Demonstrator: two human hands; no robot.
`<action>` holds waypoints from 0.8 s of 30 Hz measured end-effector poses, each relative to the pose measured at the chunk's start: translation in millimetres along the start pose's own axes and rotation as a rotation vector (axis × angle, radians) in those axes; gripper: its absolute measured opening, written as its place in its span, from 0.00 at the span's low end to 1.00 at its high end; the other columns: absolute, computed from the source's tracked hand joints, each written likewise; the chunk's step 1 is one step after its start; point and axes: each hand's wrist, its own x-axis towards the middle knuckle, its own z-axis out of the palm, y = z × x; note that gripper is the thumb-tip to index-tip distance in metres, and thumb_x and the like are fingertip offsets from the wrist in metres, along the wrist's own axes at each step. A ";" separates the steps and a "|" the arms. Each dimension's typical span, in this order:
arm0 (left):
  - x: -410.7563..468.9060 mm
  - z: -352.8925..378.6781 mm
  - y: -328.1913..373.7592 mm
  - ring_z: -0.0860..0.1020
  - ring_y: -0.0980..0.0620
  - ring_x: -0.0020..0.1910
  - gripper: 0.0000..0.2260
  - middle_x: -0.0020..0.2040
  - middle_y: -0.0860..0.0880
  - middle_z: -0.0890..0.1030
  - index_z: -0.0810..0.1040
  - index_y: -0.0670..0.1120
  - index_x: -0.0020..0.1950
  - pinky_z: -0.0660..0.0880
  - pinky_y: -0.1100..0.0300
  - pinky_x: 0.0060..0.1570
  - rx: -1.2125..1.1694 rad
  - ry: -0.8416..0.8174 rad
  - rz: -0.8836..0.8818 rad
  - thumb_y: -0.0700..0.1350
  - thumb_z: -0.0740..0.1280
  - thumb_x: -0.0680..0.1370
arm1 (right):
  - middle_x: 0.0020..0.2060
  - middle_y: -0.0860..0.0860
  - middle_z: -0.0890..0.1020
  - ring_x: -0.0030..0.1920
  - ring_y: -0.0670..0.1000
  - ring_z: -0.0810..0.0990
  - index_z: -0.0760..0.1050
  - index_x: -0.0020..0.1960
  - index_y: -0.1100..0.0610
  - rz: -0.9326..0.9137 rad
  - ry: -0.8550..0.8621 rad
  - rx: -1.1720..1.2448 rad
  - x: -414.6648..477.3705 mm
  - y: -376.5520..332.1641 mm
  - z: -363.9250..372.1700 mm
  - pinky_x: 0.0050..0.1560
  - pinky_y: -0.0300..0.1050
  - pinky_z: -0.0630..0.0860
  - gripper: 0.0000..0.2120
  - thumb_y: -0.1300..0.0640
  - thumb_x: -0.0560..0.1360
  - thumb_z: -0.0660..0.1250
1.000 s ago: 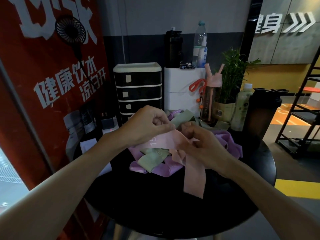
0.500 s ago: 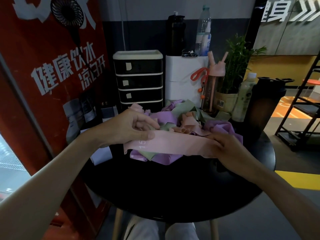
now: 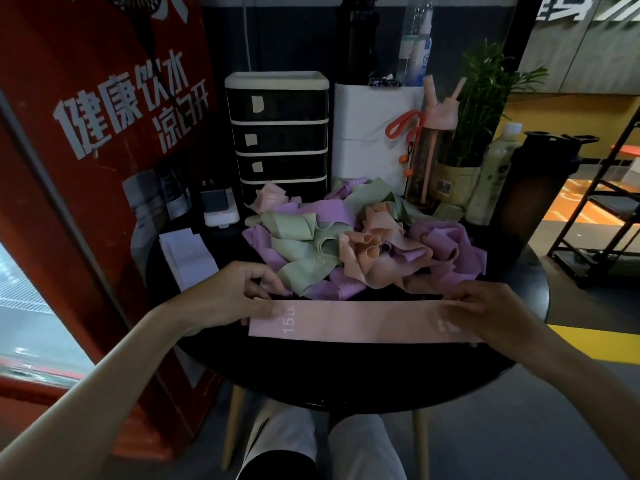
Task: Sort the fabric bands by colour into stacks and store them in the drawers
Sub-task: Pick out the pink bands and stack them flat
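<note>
The pink band (image 3: 360, 322) is stretched out flat and straight across the near part of the round black table (image 3: 346, 372), running left to right between the person's two hands. Its printed "15 LB" mark sits at the left end, right beside the left thumb.

The left hand (image 3: 228, 299) holds that left end. The thumb lies on top of the fabric next to the print and the other fingers are curled just above the band's far edge, so the end is pinched between them. The right hand (image 3: 491, 313) grips the opposite end. Its curled fingers cover the fabric there, and the band's last stretch disappears beneath the palm. The whole middle of the band lies bare between the two grips.

Just behind the band, close to its far edge, is the loose heap of bands (image 3: 363, 251) in purple, green and peach, tangled together. Beyond the heap the black drawer unit (image 3: 277, 133) stands at the back of the table, its drawers closed. A white folded strip (image 3: 187, 258) lies on the table's left side, apart from the heap.
</note>
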 end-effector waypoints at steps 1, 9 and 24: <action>-0.6 1.3 -0.6 0.79 0.52 0.36 0.10 0.40 0.43 0.84 0.80 0.44 0.52 0.74 0.62 0.32 -0.025 0.017 -0.013 0.41 0.76 0.73 | 0.28 0.52 0.81 0.27 0.43 0.76 0.80 0.37 0.55 0.026 -0.024 0.039 -2.2 0.9 -1.3 0.27 0.34 0.70 0.07 0.62 0.73 0.71; -7.8 14.7 -21.8 0.79 0.54 0.43 0.09 0.44 0.53 0.80 0.79 0.55 0.48 0.77 0.56 0.47 0.440 0.169 0.019 0.51 0.76 0.72 | 0.35 0.47 0.78 0.35 0.48 0.77 0.77 0.48 0.48 0.092 -0.146 -0.316 -5.9 18.4 2.3 0.36 0.40 0.71 0.08 0.56 0.72 0.73; -13.4 43.4 -0.1 0.76 0.57 0.39 0.08 0.41 0.58 0.78 0.77 0.55 0.40 0.77 0.53 0.38 0.533 0.310 0.219 0.58 0.70 0.73 | 0.37 0.41 0.73 0.39 0.43 0.73 0.69 0.38 0.40 -0.245 0.004 -0.375 -7.1 16.3 22.0 0.38 0.34 0.68 0.15 0.54 0.71 0.73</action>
